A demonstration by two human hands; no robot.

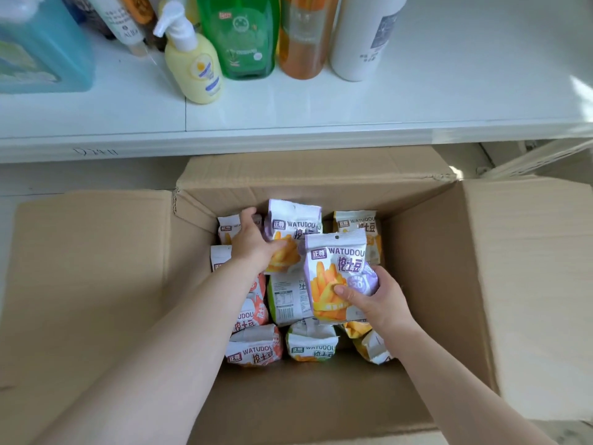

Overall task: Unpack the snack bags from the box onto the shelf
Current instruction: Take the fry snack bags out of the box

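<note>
An open cardboard box (430,274) stands below a white shelf (321,104). Several snack bags lie inside it, printed with fries. My left hand (253,245) grips a purple-and-white snack bag (296,224) near the box's far side. My right hand (373,295) holds a second purple snack bag (337,274) upright by its lower edge, thumb on its front. Below them lie an orange bag (255,348), a green bag (313,345) and a yellow bag (373,346). Another yellow bag (359,226) leans at the far right.
Bottles crowd the back of the shelf: a blue jug (45,49), a yellow pump bottle (195,69), a green bottle (239,36), an orange bottle (305,36) and a white bottle (362,36). The box flaps (96,277) spread out left and right.
</note>
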